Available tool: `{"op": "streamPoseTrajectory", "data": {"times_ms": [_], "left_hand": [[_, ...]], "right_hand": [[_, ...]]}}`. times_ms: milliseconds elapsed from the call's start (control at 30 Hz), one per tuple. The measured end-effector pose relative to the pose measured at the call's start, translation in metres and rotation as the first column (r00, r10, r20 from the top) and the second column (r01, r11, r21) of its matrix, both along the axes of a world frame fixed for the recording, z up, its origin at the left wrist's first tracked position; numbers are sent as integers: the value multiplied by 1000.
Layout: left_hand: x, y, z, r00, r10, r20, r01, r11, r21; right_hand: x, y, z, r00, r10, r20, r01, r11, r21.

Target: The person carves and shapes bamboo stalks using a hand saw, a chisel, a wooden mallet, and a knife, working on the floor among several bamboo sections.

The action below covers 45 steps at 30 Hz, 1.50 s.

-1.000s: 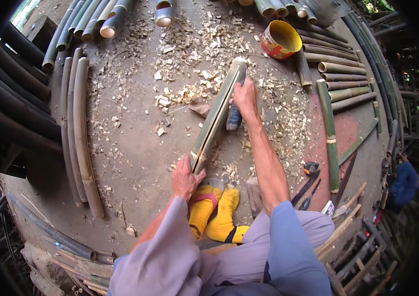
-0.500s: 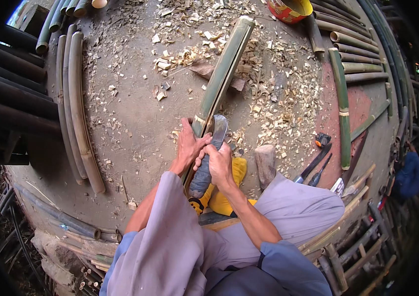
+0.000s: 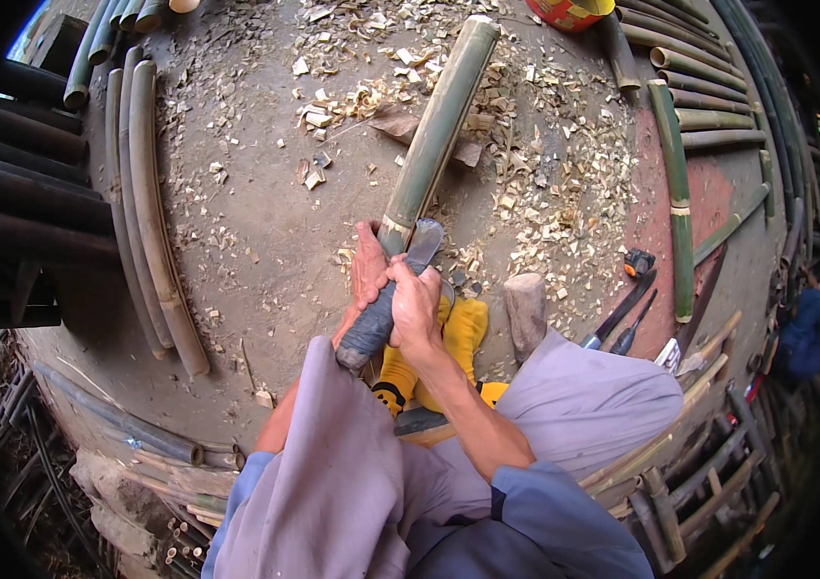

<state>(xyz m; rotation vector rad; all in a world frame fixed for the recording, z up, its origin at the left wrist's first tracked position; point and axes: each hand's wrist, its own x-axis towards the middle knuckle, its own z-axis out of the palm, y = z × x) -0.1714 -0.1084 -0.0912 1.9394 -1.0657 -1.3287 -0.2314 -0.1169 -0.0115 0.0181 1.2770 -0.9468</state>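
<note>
A green bamboo pole [image 3: 437,125] slants away from me, its far end propped over a dark flat piece of wood [image 3: 400,125]. My left hand [image 3: 368,265] is wrapped round its near part, just below a pale ring at the node. In my right hand [image 3: 416,301] is a knife [image 3: 368,328] with a thick handle bound in dark tape. Its short broad blade [image 3: 425,243] lies against the right side of the bamboo, close to the node. The bamboo's near end is hidden by my hands and the knife handle. Yellow socks [image 3: 463,338] show below my hands.
Pale wood chips [image 3: 564,212] litter the ground. To the right lie a stone-like block [image 3: 526,314], a dark-bladed tool [image 3: 619,309], a tape measure [image 3: 638,261] and a green bamboo length [image 3: 677,203]. Bamboo poles [image 3: 150,193] line the left. Another person [image 3: 806,333] is at far right.
The bamboo has turned, so its long split shows less. The knife has tilted, its handle end swinging left across my left wrist. My right hand has shifted slightly left.
</note>
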Motion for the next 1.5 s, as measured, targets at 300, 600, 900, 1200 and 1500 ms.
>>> {"op": "streamPoseTrajectory", "data": {"times_ms": [300,600,900,1200,1500], "left_hand": [[1,21,-28,852,-31,523,226,922,-314],[-1,-17,12,966,226,-129,-198,960,200],[-4,-14,23,956,243,-164,-198,948,250],[1,-2,-4,940,-3,342,45,992,-115],[3,-11,3,960,-88,267,86,996,20]], "right_hand": [[-3,-10,-13,964,185,-189,-203,976,-83],[-32,-43,-30,870,418,-260,-434,901,-2],[-35,-28,-37,759,498,-418,-538,843,27],[-31,-72,-21,908,295,-298,-323,945,-49],[-43,-125,-31,937,217,-273,-265,952,-154]]}}
